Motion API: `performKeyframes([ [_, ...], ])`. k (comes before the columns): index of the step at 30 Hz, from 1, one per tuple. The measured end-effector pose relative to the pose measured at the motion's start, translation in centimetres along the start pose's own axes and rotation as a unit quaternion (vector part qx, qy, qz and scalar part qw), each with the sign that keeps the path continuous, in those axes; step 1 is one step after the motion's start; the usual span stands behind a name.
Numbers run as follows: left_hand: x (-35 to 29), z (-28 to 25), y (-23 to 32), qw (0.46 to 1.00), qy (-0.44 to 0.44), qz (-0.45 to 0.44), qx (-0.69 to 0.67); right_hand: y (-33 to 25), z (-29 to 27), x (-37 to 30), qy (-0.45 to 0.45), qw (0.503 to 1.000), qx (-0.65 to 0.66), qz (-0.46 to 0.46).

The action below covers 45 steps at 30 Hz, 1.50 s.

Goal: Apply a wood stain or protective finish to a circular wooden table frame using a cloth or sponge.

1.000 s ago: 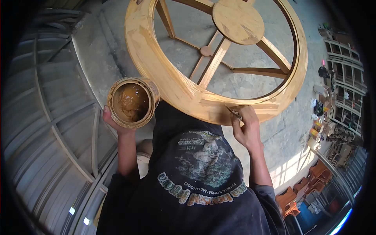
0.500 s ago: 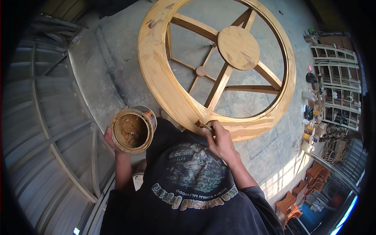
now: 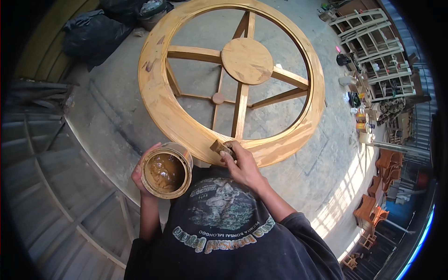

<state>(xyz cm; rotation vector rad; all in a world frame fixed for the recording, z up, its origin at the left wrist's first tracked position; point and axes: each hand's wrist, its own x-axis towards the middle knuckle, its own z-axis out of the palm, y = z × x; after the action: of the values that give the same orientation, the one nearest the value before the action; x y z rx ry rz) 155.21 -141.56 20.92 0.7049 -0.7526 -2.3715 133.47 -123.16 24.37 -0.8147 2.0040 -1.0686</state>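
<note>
In the head view, held an open round tin [image 3: 186, 156] in the left hand [image 3: 139, 176], with fingers wrapped about the wall and the mouth tipped into sight. Saw wet brown paste [image 3: 163, 175] inside, with more smeared around the inner wall; could not tell the depth, but judged the supply not yet spent.

Pinched a small flat applicator [image 3: 217, 146], smeared brown, between thumb and fingers of the right hand [image 3: 246, 168], at the near edge of a round wooden frame [image 3: 154, 91]. Could not make out for certain any contact between applicator and wood.

Found the frame just beyond both hands, standing above the concrete floor [image 3: 114, 105], with spokes [image 3: 240, 109] running from the wide ring to a central disc [image 3: 247, 58].

Judged the work partly done. Noted darker marks [image 3: 149, 66] on the left of the ring, brown streaks [image 3: 295, 134] along the near right, and brownish patches on the disc, all likely spots of applied paste. Noticed wide pale stretches in between, either left to cover or never in need of paste; could not tell which. Took the uneven look for spot filling rather than a full coat. Made out no clear paste on the spokes.
</note>
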Motion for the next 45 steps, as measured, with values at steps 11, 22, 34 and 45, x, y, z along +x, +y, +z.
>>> performKeyframes([
  [11,1.3,2.2,-2.4,0.996,-0.033,-0.014,0.083,3.1,-5.3,0.1,0.220,0.969,-0.080,-0.076],
  [22,0.6,4.6,-4.1,0.999,0.013,0.034,-0.031,10.6,-18.9,18.5,0.247,0.830,-0.455,-0.208],
  [34,-0.3,4.3,-8.9,0.993,0.088,0.062,-0.053,12.4,-15.7,15.5,0.131,0.895,-0.337,-0.262],
  [45,-0.8,6.5,-9.9,0.994,0.081,0.067,-0.020,12.2,-16.2,16.5,0.178,0.889,-0.308,-0.288],
])
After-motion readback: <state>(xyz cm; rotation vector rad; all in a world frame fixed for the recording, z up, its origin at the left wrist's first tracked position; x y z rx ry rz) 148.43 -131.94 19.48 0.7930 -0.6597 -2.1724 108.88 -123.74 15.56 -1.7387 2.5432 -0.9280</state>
